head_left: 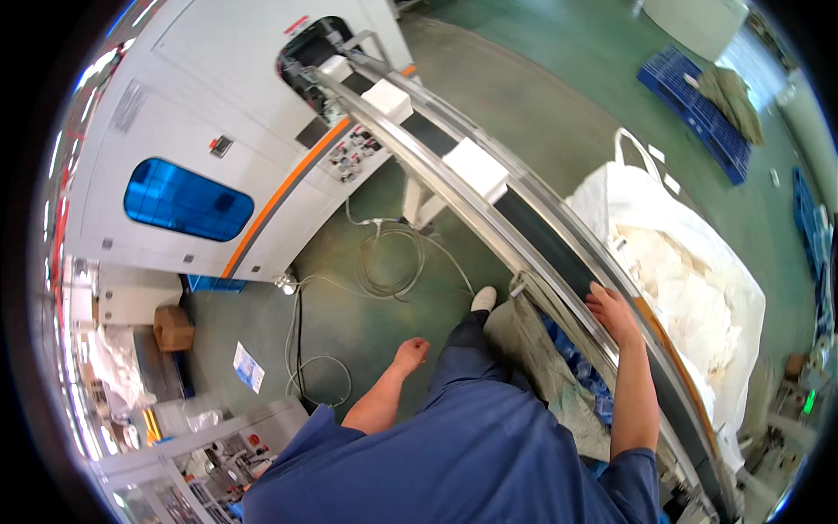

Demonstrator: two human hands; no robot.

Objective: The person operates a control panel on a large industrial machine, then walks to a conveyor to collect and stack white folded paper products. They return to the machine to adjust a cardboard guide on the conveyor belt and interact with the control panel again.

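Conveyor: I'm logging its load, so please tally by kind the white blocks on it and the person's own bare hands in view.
White blocks on the conveyor: 3
Bare hands, left hand and right hand: 2
Total: 5

Green floor (524, 87), scuffed, all around below the right hand (614, 313). Ahead-left of it: big white cabinet (218, 79), orange stripe (253, 229), rounded blue window (188, 199). Between cabinet and hand: coiled hose (393, 262) on floor. Well left of hand: brown box (174, 328), loose paper sheet (248, 368). Behind-left: pale metal frame (166, 457) with clear panels. Ahead-right, well apart: blue pallet (676, 92), olive cloth (731, 100) on its right end. Bright white lights (94, 72) far left; small green light (809, 402) behind-right, blurry surroundings.
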